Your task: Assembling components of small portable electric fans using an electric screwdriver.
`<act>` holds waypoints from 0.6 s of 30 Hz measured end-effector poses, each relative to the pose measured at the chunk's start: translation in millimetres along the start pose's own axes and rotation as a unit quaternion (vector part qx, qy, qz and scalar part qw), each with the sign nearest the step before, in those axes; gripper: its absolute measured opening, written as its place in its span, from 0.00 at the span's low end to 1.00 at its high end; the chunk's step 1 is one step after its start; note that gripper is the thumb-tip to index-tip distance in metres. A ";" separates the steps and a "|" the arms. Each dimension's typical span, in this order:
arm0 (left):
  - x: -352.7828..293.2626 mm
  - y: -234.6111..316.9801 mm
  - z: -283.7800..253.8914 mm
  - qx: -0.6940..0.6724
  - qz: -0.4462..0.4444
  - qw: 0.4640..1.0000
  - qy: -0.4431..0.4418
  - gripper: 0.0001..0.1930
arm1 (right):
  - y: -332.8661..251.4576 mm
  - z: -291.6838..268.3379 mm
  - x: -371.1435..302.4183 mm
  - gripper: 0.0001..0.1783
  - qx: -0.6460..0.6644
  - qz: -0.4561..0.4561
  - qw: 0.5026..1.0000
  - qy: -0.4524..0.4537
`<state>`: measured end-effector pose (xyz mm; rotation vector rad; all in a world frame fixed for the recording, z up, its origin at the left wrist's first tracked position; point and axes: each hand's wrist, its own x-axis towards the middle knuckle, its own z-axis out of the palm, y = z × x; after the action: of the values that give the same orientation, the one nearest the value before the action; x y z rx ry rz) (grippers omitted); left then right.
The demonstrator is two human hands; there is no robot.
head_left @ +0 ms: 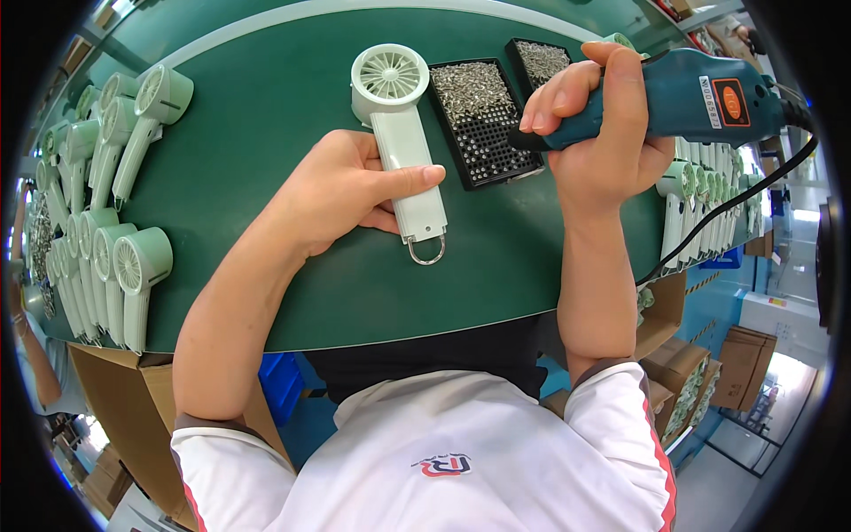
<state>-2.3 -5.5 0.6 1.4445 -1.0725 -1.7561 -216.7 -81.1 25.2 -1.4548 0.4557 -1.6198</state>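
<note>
My left hand (355, 191) is closed round the handle of a pale green handheld fan (401, 133), thumb across its front. The round slatted head points away from me, and a metal loop hangs from the near end. In my right hand (612, 133) is a teal electric screwdriver (678, 96), held up to the right with its black tip pointing left. That tip is over the right edge of a black screw tray (483, 120), which has loose screws at its far part and rows of holes nearer me. Whether a screw sits on the tip I cannot tell.
Several similar fans (142, 262) stand in groups on the green table (266, 84) at the left. More fans (687, 182) are lined up at the right. A second screw tray (541, 62) lies behind the first. The screwdriver's black cable (736, 191) loops down at the right. Cardboard boxes (128, 390) stand below.
</note>
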 end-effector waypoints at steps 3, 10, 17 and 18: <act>-0.4 0.0 0.2 -0.001 0.001 1.000 0.000 0.28 | 0.3 -0.1 0.1 0.16 0.006 0.004 1.000 -0.003; -0.3 1.1 -0.2 0.006 0.000 1.000 0.003 0.28 | -0.1 -0.7 0.4 0.17 -0.007 0.006 1.000 0.011; -0.6 1.0 0.1 0.008 0.004 1.000 0.002 0.28 | 0.3 -2.0 1.5 0.17 -0.005 0.020 0.999 0.041; -0.9 0.9 0.1 0.008 0.004 1.000 0.002 0.28 | -0.2 -2.0 1.7 0.17 -0.004 0.026 0.999 0.047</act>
<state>-2.2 -5.1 1.8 1.4508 -1.0921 -1.7416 -218.6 -82.9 25.9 -1.3666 0.5491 -1.6520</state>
